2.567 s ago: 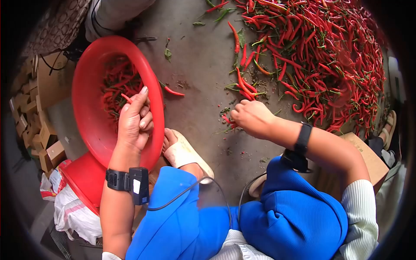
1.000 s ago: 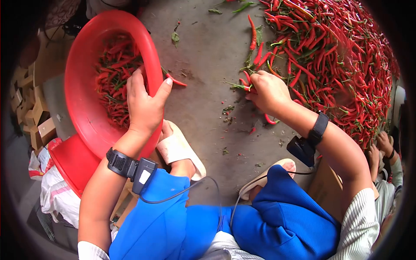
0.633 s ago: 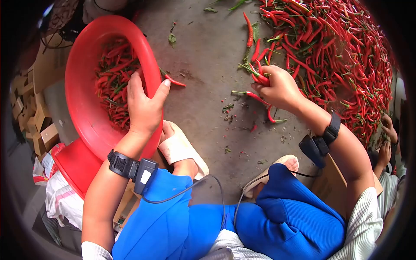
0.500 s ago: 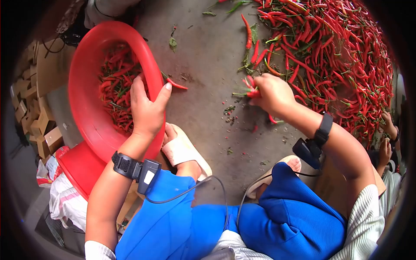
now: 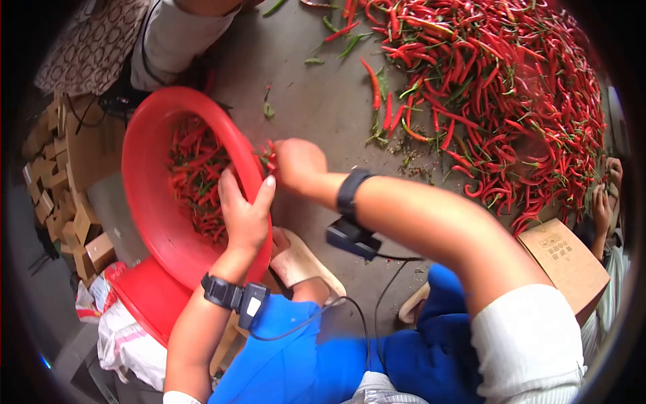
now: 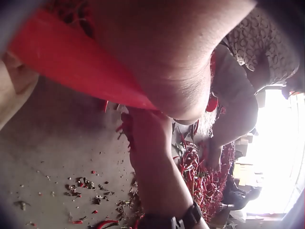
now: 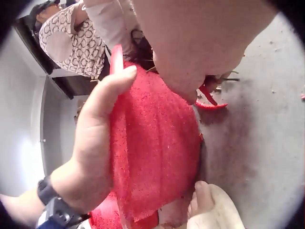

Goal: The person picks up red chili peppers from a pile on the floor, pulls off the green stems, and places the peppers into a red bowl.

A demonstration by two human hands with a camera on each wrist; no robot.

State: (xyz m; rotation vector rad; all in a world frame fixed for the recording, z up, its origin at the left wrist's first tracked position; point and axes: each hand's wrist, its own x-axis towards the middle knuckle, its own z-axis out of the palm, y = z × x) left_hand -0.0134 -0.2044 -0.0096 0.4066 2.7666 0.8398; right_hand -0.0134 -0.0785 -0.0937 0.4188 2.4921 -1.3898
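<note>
A red plastic basin point(image 5: 140, 185) leans tilted at the left of the head view, with red chili peppers point(image 5: 192, 178) inside. My left hand point(image 5: 245, 217) grips its near rim, fingers inside and thumb outside; the right wrist view also shows this left hand point(image 7: 93, 138) against the basin wall point(image 7: 159, 138). Just outside that rim, beyond the left thumb, my right hand point(image 5: 301, 165) holds a few red chilies point(image 5: 268, 155) with green stems. Its fingertips are mostly hidden in the head view. Chili tips point(image 7: 208, 95) show below the right hand in the right wrist view.
A large heap of red chilies point(image 5: 498, 101) covers the floor at the right. A cardboard box point(image 5: 564, 262) stands below it. Another red container point(image 5: 151, 296) and a white sack point(image 5: 131, 350) sit beneath the basin. Another person's light-clothed leg point(image 5: 182, 37) is at the top left.
My right hand gathered chilies from the floor beside the heap and has carried them left to the basin. My left hand, earlier curled around a chili over the basin, now holds the rim.
</note>
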